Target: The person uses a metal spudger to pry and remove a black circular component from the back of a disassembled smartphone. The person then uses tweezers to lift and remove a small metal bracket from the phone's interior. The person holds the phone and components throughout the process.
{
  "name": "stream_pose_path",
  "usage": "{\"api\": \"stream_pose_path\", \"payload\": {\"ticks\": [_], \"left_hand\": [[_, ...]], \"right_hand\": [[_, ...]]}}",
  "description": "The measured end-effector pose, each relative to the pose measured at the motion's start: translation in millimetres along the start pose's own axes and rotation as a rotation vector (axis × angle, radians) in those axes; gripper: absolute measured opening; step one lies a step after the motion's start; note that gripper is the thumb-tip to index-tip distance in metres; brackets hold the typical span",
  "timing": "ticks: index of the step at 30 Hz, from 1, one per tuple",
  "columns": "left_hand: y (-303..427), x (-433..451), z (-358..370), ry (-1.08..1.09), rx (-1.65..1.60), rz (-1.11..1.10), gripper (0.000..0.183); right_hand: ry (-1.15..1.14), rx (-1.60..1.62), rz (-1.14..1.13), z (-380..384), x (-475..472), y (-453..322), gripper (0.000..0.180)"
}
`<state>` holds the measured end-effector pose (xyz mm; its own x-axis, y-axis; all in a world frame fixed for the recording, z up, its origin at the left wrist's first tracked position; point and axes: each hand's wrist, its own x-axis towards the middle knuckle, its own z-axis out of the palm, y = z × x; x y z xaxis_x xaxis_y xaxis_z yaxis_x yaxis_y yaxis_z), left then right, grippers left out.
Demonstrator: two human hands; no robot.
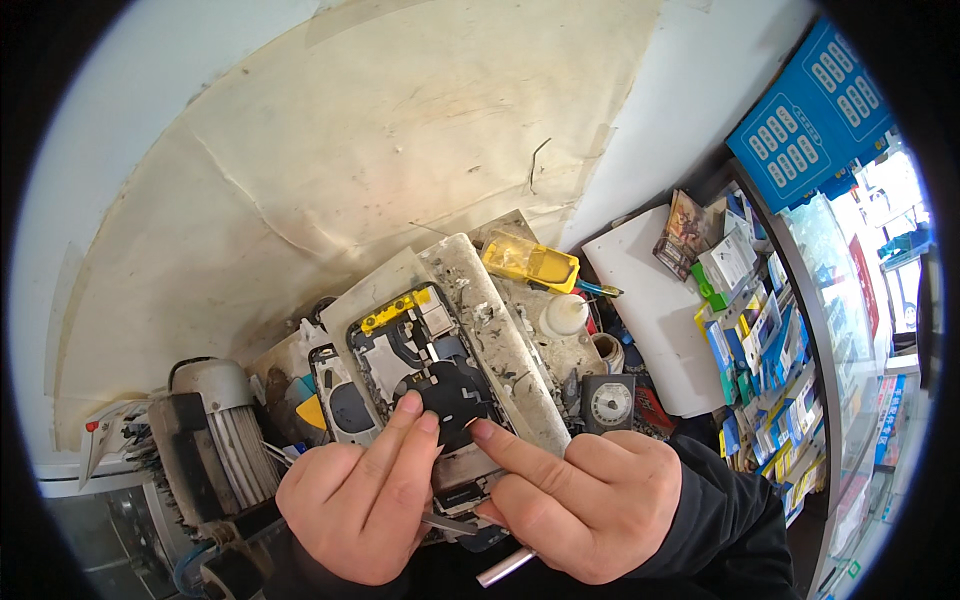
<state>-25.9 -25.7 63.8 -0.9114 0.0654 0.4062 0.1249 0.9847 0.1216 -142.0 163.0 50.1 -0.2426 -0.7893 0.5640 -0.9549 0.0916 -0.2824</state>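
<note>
An opened smartphone (pixel 401 337) lies tilted before me, its inner parts bare. A yellow film strip (pixel 394 309) crosses its far end, and a black flat sheet (pixel 448 401) covers its middle. My left hand (pixel 367 487) rests two outstretched fingertips on the near edge of that sheet. A thin flat metal tool (pixel 450 523) sticks out from under the same hand, held against the palm. My right hand (pixel 585 502) touches the sheet's right side with its index fingertip. Its curled fingers hold a round metal-handled tool (pixel 506 568), whose working end is hidden.
A second phone housing (pixel 341 397) lies left of the phone. A worn pale block (pixel 499 330) runs along its right. Beyond stand a yellow multimeter-like case (pixel 529 262), a white dispensing bottle (pixel 562 316) and a black dial box (pixel 607 403). A motor (pixel 214 442) stands left; boxed goods (pixel 765 345) fill the right.
</note>
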Motion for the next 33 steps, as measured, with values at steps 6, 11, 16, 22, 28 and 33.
{"api": "stream_pose_path", "payload": {"ticks": [6,11,16,22,28,33], "left_hand": [[5,-1,5,0.068,0.027,-0.038,0.027],[5,0,4,0.068,0.030,-0.038,0.026],[8,3,-1,0.013,0.038,-0.064,0.030],[14,8,-2,-0.008,0.065,-0.111,0.036],[14,10,-5,-0.044,0.157,-0.037,0.038],[11,11,-5,-0.042,0.178,0.016,0.036]], "right_hand": [[-0.001,0.011,0.027,-1,2,-2,0.024],[0.002,0.034,0.055,-2,1,-3,0.024],[0.013,0.036,0.055,0,2,-3,0.024],[0.001,0.031,0.051,-3,2,-4,0.023],[0.044,-0.016,-0.005,4,-5,0,0.022],[0.095,0.013,0.024,11,-9,-1,0.021]]}}
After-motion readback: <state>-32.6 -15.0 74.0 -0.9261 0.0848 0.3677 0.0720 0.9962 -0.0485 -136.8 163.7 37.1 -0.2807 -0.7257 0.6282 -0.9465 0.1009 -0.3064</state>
